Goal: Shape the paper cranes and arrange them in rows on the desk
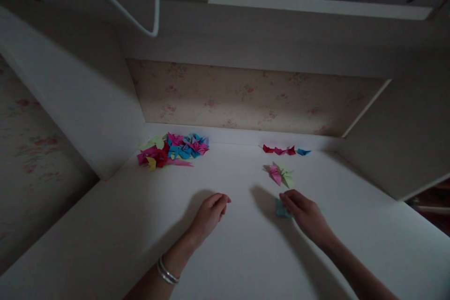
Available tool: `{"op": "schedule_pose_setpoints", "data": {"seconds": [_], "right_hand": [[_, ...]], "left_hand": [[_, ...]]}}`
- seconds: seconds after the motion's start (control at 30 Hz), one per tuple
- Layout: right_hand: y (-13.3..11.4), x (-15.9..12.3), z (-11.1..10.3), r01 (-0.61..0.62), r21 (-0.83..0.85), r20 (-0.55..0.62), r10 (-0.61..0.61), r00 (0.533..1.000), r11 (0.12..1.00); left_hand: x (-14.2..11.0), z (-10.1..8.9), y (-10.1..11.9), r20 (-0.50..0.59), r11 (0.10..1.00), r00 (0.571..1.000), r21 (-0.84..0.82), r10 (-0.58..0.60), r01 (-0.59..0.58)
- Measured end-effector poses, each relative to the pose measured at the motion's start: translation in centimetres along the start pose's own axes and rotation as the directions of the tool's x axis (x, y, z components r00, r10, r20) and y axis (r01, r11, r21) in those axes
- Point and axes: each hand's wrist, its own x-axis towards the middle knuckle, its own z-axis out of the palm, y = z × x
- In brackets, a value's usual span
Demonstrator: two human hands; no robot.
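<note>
My left hand (210, 213), with silver bangles (166, 272) on its wrist, is curled closed above the white table. Nothing shows in its fingers, and their inner side is hidden. At the right, my right hand (305, 213) has its fingertips pressed together over a teal piece of paper (282, 209). The hand covers part of this paper, so I cannot tell whether the fingers grip it or only hover over it. Just beyond the right hand, a pink folded paper crane (275, 175) and a pale green one (287, 177) lie side by side.
A heap of colourful folded papers (188, 146) lies at the back left. Small red, pink and blue folded pieces (280, 151) form a row at the back right. Side panels flank the white table (232, 262). Overhead, a shelf (316, 5) holds bottles, and a white bent rod (123, 16) hangs down.
</note>
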Motion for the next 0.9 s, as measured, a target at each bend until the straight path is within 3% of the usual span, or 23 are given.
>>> {"op": "schedule_pose_setpoints", "data": {"seconds": [0.1,0.2,0.3,0.37,0.63,0.9], "right_hand": [[-3.7,-0.7,5.2,-0.01,0.356,0.125,-0.037,0.991,0.934],[-6.9,-0.9,10.1,-0.066,0.606,0.216,-0.085,0.973,0.793],[-8.4,-0.7,13.9,-0.144,0.767,0.258,-0.096,0.961,0.625],[-8.4,-0.7,15.3,-0.165,0.804,0.25,-0.073,0.965,0.571],[-6.7,-1.8,15.0,-0.149,0.729,0.259,-0.069,0.963,0.668],[-6.2,-1.7,15.4,-0.16,0.655,0.282,-0.043,0.958,0.739]], "left_hand": [[-0.1,0.0,0.0,-0.006,1.0,1.0,-0.002,-0.012,0.012],[-0.2,0.1,0.1,-0.015,1.0,1.0,-0.026,-0.01,0.009],[-0.1,0.2,0.1,-0.043,0.998,0.999,-0.061,0.016,-0.019],[0.1,0.2,-0.1,-0.069,0.997,0.997,-0.065,0.027,-0.031],[0.7,0.0,-1.5,-0.019,0.999,0.999,-0.016,0.049,-0.05],[0.6,-0.1,-1.6,-0.047,1.0,0.998,0.003,0.031,-0.031]]}}
